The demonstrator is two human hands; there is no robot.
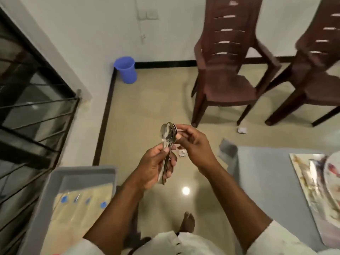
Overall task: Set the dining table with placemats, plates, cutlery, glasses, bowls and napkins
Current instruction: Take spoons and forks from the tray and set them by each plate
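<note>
Steel spoons stand bunched in the left hand, fingers wrapped round the handles, bowls pointing to twelve o'clock. At two o'clock, the right hand pinches the rearmost bowl, nearest for drawing one out lengthwise.

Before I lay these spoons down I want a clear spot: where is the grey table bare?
Bare grey cloth lies on the table between its left edge and the placemat. The far right is crowded: a plate sits on that placemat. The left hand grips the spoons; the right hand pinches their bowls.
</note>
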